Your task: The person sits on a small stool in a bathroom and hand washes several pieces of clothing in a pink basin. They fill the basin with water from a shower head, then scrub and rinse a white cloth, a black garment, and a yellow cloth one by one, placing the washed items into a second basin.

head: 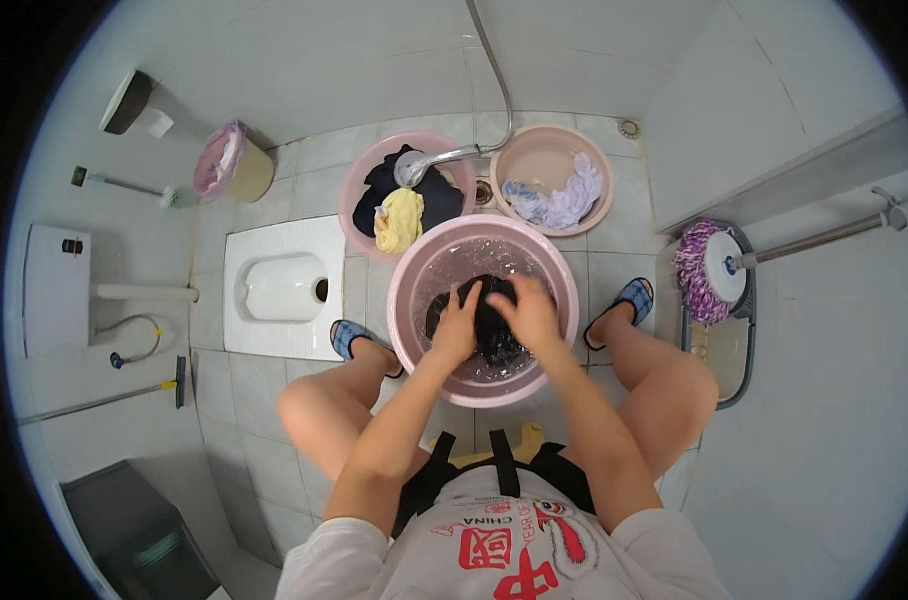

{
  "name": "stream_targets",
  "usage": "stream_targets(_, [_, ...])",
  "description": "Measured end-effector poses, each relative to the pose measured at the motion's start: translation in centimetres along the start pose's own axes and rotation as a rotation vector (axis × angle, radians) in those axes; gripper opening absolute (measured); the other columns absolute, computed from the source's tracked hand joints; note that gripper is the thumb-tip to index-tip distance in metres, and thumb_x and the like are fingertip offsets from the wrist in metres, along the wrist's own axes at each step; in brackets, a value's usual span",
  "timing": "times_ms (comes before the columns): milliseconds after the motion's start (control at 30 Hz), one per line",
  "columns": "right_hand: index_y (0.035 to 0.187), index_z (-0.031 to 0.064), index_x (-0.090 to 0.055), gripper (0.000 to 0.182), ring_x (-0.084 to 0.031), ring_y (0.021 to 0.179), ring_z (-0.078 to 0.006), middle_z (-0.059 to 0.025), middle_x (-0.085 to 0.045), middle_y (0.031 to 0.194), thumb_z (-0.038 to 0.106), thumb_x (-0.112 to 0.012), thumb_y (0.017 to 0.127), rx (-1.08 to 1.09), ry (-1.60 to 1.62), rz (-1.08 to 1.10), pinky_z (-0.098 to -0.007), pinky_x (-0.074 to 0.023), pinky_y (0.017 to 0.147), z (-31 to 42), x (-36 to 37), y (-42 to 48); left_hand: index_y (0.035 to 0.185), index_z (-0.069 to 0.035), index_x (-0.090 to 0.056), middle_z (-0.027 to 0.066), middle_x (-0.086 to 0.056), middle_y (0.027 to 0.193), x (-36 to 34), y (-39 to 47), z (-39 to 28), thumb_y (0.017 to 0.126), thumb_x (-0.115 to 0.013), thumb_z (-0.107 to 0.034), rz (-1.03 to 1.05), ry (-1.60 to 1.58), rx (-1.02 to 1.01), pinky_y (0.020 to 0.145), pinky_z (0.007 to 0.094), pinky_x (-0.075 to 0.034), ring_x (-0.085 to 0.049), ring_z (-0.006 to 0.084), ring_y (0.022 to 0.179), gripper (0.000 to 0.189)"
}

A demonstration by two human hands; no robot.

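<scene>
A large pink plastic basin (401, 300) of water stands on the floor between the person's feet. Bunched black cloth (493, 330) lies in its water. My left hand (456, 324) rests on the cloth's left part with fingers spread; whether it grips the fabric cannot be told. At the cloth's upper right is my right hand (530, 311), slightly blurred, thumb and fingers apart. Behind, a second pink basin (351, 214) holds dark clothing (445, 202), a yellow cloth (401, 221) and a shower head (411, 169). A smaller pink basin (607, 184) contains pale lilac cloth (574, 199) in water.
A white squat toilet (285, 289) is set in the tiled floor at left, with a lined waste bin (255, 172) beyond. At right, a purple-and-white mop (701, 274) sits in its bucket (739, 375). The metal shower hose (499, 67) hangs down behind the basins; a floor drain (483, 193) lies between them.
</scene>
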State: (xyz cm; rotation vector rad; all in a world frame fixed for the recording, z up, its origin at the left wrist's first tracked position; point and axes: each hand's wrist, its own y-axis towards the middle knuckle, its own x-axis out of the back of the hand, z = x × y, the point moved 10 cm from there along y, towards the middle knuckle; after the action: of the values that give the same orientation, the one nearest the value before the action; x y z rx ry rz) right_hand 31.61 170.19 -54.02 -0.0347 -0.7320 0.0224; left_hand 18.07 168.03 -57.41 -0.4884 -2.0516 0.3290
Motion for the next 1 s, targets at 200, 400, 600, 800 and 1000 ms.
stream_targets(200, [0.122, 0.0126, -0.047, 0.059, -0.043, 0.117, -0.0354, -0.016, -0.049, 0.124, 0.017, -0.07, 0.068, -0.053, -0.217, 0.331, -0.0427, -0.0284, 0.102, -5.6, -6.9, -0.4, 0.136, -0.018, -0.032, 0.0293, -0.043, 0.123, -6.7, 4.4, 5.4, 0.066, -0.06, -0.001, 0.048, -0.217, 0.045, 0.094, 0.0412, -0.04, -0.05, 0.0419, 0.107, 0.077])
stream_targets(400, [0.121, -0.0006, -0.043, 0.053, -0.052, 0.107, -0.0354, -0.0272, -0.05, 0.118, 0.03, -0.059, 0.08, -0.729, 0.126, 0.055, -0.0417, -0.0395, 0.091, -10.3, -7.0, 3.1, 0.119, -0.008, -0.053, 0.0142, -0.061, 0.105, -13.2, 4.6, 11.7, 0.08, -0.058, -0.037, -0.104, -1.912, 0.702, 0.088, 0.0429, -0.045, -0.056, 0.0314, 0.099, 0.049])
stream_targets(600, [0.13, 0.0064, -0.03, 0.06, -0.049, 0.1, -0.0459, -0.0281, -0.036, 0.118, 0.022, -0.059, 0.079, -0.363, 0.219, 0.053, -0.0457, -0.0427, 0.084, 1.5, -8.0, -0.6, 0.126, -0.008, -0.042, 0.0113, -0.053, 0.115, -7.8, 3.4, 1.7, 0.09, -0.04, -0.049, 0.239, -2.212, 0.394, 0.091, 0.0386, -0.042, -0.053, 0.0266, 0.103, 0.055])
stream_targets(800, [0.108, 0.017, -0.054, 0.036, -0.057, 0.083, -0.0349, -0.0168, -0.044, 0.104, 0.03, -0.064, 0.076, 0.033, -0.026, -0.076, -0.0411, -0.0496, 0.067, 8.6, -3.9, -3.2, 0.125, -0.008, -0.043, 0.0116, -0.052, 0.116, -9.0, 2.0, 3.7, 0.092, -0.037, -0.044, 0.182, -2.028, 0.312, 0.091, 0.0369, -0.042, -0.052, 0.0253, 0.102, 0.049])
stream_targets(1000, [0.094, 0.0166, -0.06, 0.024, -0.06, 0.069, -0.0327, -0.0106, -0.054, 0.087, 0.033, -0.062, 0.076, -0.006, 0.012, -0.18, -0.0424, -0.0489, 0.06, 6.0, -2.3, -1.3, 0.123, -0.008, -0.045, 0.0114, -0.051, 0.118, -6.9, 3.6, 6.1, 0.094, -0.036, -0.037, -0.093, -1.548, 0.258, 0.089, 0.0351, -0.042, -0.051, 0.0228, 0.104, 0.042])
